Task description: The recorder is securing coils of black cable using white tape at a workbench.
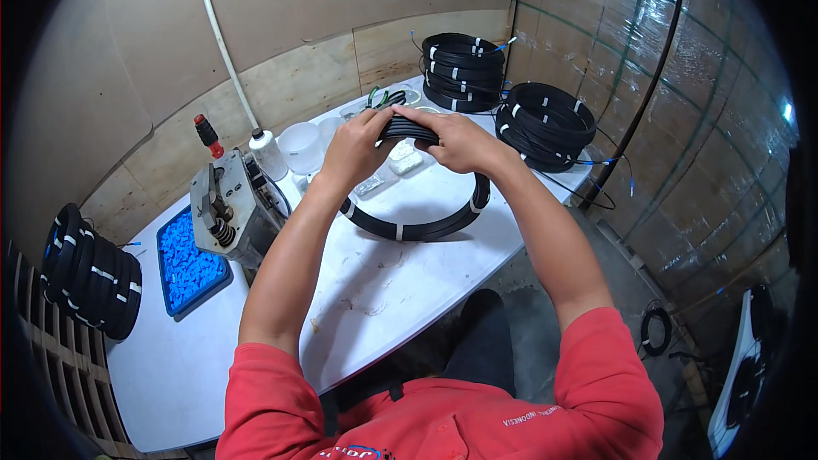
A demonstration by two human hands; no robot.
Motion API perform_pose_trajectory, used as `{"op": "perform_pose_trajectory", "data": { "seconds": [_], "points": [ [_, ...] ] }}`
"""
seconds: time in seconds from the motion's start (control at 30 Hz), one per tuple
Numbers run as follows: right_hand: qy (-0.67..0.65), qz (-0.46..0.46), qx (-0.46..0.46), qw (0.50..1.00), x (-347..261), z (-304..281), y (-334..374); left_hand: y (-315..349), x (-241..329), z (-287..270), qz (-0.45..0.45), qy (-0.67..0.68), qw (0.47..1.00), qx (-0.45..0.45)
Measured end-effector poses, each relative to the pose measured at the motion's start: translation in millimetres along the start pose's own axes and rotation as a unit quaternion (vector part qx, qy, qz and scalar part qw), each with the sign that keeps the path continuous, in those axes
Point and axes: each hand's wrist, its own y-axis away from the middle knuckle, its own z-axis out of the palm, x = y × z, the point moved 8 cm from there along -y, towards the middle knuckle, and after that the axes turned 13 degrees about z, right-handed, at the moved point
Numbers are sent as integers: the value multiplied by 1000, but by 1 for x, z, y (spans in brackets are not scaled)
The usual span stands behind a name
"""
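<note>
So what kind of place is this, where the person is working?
Probably a small workshop where cable gets bundled. Both hands hold a black cable coil over a white table, finished coils are stacked behind, and a metal machine sits beside a tray of blue bits.

Both forearms reach forward, elbows bent; the left hand (354, 149) and right hand (456, 143) are closed, fingertips nearly meeting.

Both hands cover the top of the black cable coil (417, 226), so can't see the grip there. Small bits behind them on the worktop (383, 290) are too tiny to make out.
</note>
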Motion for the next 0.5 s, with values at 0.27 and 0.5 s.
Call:
{"op": "perform_pose_trajectory", "data": {
  "seconds": [0.27, 0.5],
  "points": [
    [-19, 2, -1, 1000, -5, -2, 6, 16, 10, -13, 113, -22, 984, 133],
    [5, 1, 12, 1000, 5, 3, 1, 12, 13, -12, 69, 2, 992, 109]
  ]
}}
